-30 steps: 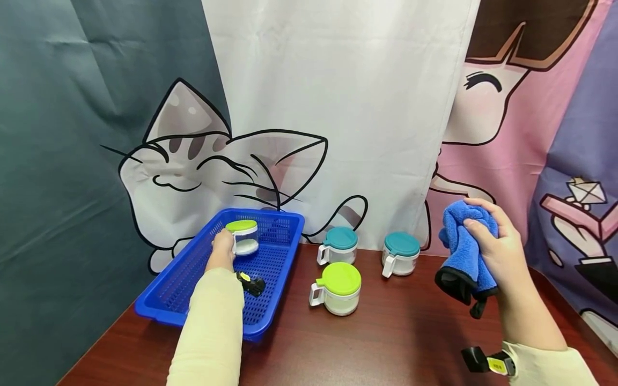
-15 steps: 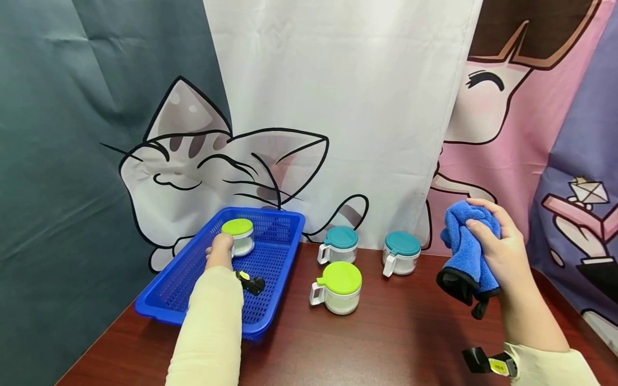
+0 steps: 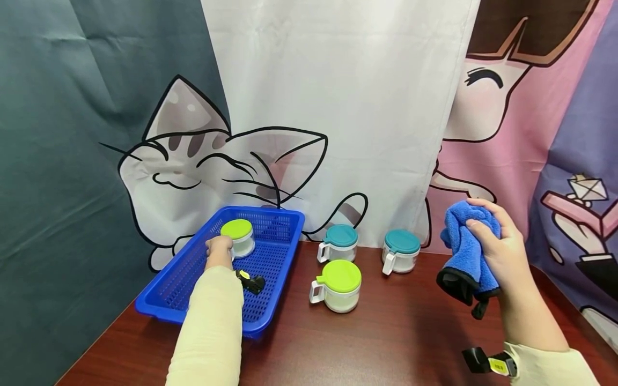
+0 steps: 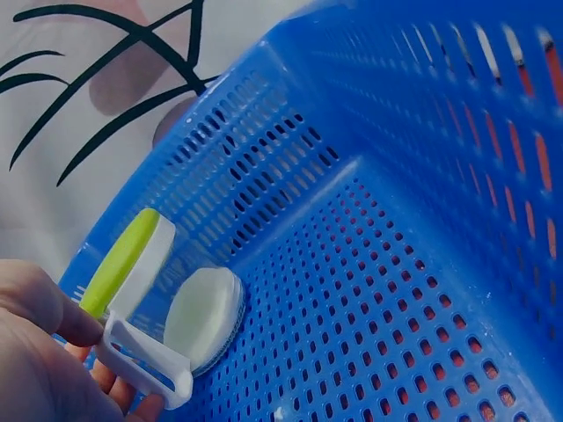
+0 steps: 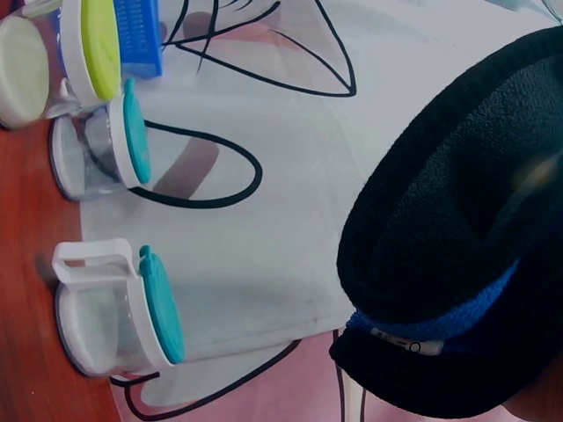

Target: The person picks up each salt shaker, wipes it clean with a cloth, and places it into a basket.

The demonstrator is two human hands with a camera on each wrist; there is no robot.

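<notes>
A seasoning jar with a lime-green lid [image 3: 236,229] is in the far left part of the blue basket [image 3: 285,268], appearing to rest on its floor. My left hand [image 3: 219,251] reaches in; in the left wrist view its thumb and fingers are round the jar's white handle [image 4: 145,360]. Held up at the right, away from the table, a folded blue cloth with black edging [image 3: 468,246] is gripped by my right hand [image 3: 502,257]. The right wrist view shows mostly the cloth's dark underside [image 5: 457,193], which hides most of that hand.
Right of the basket, another green-lidded jar [image 3: 340,287] stands on the brown table [image 3: 376,348]. Behind it are two teal-lidded jars, one on the left [image 3: 340,244] and one on the right [image 3: 401,251]. A printed curtain [image 3: 376,107] hangs behind the table.
My left hand has shifted the green-lidded jar a little to the left inside the basket, mostly in the first half second. The right hand and cloth have barely moved.
</notes>
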